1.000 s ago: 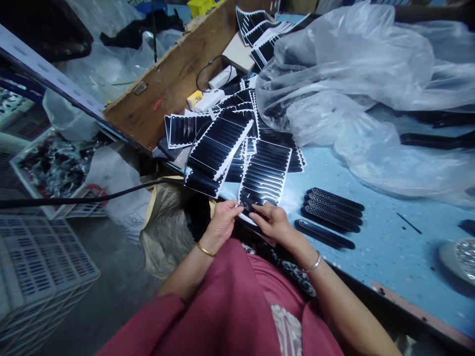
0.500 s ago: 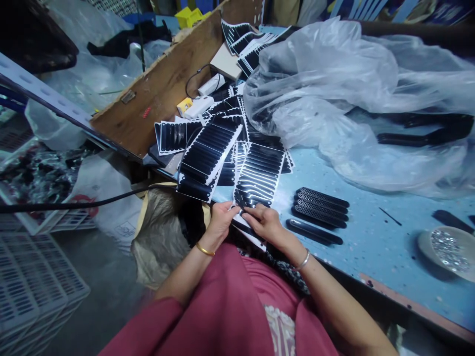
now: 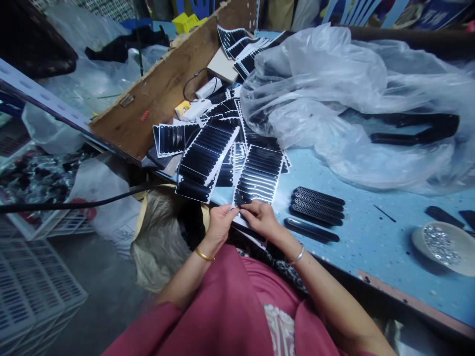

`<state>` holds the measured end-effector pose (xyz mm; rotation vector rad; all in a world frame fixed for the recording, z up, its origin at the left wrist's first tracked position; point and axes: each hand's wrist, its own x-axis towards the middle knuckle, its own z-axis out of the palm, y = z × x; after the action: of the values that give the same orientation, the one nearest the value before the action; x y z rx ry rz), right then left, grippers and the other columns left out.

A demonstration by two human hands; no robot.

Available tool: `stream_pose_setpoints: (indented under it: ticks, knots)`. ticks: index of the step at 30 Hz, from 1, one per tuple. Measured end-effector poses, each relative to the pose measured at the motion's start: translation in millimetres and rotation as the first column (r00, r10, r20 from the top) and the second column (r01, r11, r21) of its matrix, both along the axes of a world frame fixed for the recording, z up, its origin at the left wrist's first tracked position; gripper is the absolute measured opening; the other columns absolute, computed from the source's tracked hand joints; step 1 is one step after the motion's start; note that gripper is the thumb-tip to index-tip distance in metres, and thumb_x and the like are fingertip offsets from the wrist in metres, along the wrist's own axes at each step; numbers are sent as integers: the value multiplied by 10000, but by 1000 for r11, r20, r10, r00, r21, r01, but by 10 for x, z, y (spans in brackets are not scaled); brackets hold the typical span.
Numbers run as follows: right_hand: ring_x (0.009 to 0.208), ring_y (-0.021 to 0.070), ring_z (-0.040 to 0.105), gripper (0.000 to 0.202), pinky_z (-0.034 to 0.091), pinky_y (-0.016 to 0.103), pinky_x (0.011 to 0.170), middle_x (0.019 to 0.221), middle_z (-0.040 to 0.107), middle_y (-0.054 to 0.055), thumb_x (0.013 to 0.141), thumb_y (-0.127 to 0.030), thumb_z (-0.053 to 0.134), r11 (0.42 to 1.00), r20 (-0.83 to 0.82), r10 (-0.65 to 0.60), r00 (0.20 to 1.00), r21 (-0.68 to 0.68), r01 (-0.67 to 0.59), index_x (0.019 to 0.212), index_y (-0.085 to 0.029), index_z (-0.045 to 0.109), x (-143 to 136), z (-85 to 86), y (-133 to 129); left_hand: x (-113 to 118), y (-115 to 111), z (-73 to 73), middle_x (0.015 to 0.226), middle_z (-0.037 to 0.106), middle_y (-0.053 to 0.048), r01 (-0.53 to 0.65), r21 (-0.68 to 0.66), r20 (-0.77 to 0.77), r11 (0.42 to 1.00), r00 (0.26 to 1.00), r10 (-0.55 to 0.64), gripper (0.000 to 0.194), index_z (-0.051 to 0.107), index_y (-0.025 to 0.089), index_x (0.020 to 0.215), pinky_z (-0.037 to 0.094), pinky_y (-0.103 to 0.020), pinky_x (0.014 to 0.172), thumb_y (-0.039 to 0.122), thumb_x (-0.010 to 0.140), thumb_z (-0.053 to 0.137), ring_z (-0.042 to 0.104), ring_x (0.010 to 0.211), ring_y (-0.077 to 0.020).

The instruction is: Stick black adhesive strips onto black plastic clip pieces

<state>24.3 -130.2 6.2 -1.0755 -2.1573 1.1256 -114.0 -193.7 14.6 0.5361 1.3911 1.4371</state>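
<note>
A white-backed sheet of black strip stickers (image 3: 258, 175) slopes down over the table's near edge. My left hand (image 3: 219, 223) is closed, thumb and forefinger pinching the sheet's near end at its left side. Close beside it, my right hand (image 3: 262, 221) is closed too, its fingertips bent onto the same end. What lies right between the fingertips is mostly hidden. Below the hands, part of the sheet hangs near my lap. To the right lie several black perforated strips (image 3: 317, 205) in a stack and a smooth black strip (image 3: 311, 230).
More sticker sheets (image 3: 208, 153) lie heaped behind, against a wooden board (image 3: 159, 89). Clear plastic bags (image 3: 315, 84) cover the table's back right. A bowl of small metal rings (image 3: 443, 247) stands at right. An open sack (image 3: 159, 242) and white crates (image 3: 33, 282) are at left.
The view has shifted slightly. Both hands stay at the sheet's near end with small finger movements; the white part hanging below them shows less.
</note>
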Motion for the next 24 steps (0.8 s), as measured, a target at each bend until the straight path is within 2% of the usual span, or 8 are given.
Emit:
stream_pose_setpoints:
  ticks: [6, 10, 12, 16, 18, 20, 22, 24]
  knots:
    - [530, 144, 551, 323, 406, 265, 537, 546, 604, 18, 844, -368, 544, 954, -144, -271, 952, -170, 246, 597, -184, 641, 76, -30, 46, -36, -20, -59, 611, 661, -23, -33, -20, 108, 999, 994, 35, 253, 734, 109, 700, 469, -257, 645, 326, 614, 831, 583, 606, -135]
    - [531, 146, 576, 297, 432, 267, 540, 557, 632, 11, 839, -396, 605, 887, -241, -461, 854, -143, 439, 643, -183, 670, 362, 269, 91, -63, -39, -121, 641, 675, -27, -49, -16, 54, 999, 997, 50, 255, 721, 109, 721, 495, -279, 691, 336, 641, 807, 605, 638, -149]
    - [557, 145, 584, 252, 443, 275, 563, 600, 650, 12, 832, -383, 651, 822, -299, -565, 769, -118, 558, 694, -178, 696, 618, 481, 100, -78, -48, -160, 632, 664, -18, -44, -33, -15, 998, 999, 44, 252, 709, 112, 730, 488, -262, 643, 346, 668, 781, 591, 608, -140]
    - [557, 140, 568, 189, 449, 291, 557, 643, 645, 6, 780, -366, 734, 606, -474, -743, 472, -178, 775, 755, -180, 703, 1186, 783, 60, -119, -78, -232, 581, 624, 5, 18, -126, -284, 992, 957, -53, 254, 700, 134, 770, 403, -215, 486, 378, 708, 738, 523, 498, -122]
    - [532, 131, 531, 199, 418, 284, 529, 589, 593, -9, 780, -355, 739, 577, -465, -753, 465, -129, 806, 694, -183, 686, 1412, 842, 8, -152, -94, -253, 668, 667, -20, 28, -88, -513, 996, 855, -69, 225, 712, 151, 819, 425, -224, 545, 360, 737, 716, 569, 575, -142]
    - [507, 121, 490, 245, 382, 278, 509, 540, 540, -22, 802, -354, 718, 582, -403, -753, 521, -37, 813, 637, -182, 658, 1584, 864, -48, -203, -98, -266, 783, 704, -52, 41, -27, -729, 999, 683, -48, 216, 726, 166, 899, 449, -248, 655, 337, 772, 688, 616, 694, -171]
    - [502, 117, 472, 262, 372, 275, 510, 533, 522, -26, 825, -347, 691, 583, -342, -736, 584, 117, 804, 625, -185, 641, 1718, 877, -94, -265, -80, -264, 778, 701, -65, 63, -10, -854, 998, 519, -41, 249, 729, 170, 966, 441, -266, 680, 340, 796, 667, 614, 689, -181]
    - [513, 119, 475, 215, 380, 276, 524, 552, 529, -26, 839, -312, 674, 545, -293, -711, 639, 345, 765, 661, -193, 652, 1821, 898, -130, -317, -47, -229, 713, 672, -64, 87, 21, -925, 996, 379, -14, 267, 735, 164, 971, 430, -279, 670, 349, 788, 674, 593, 651, -189]
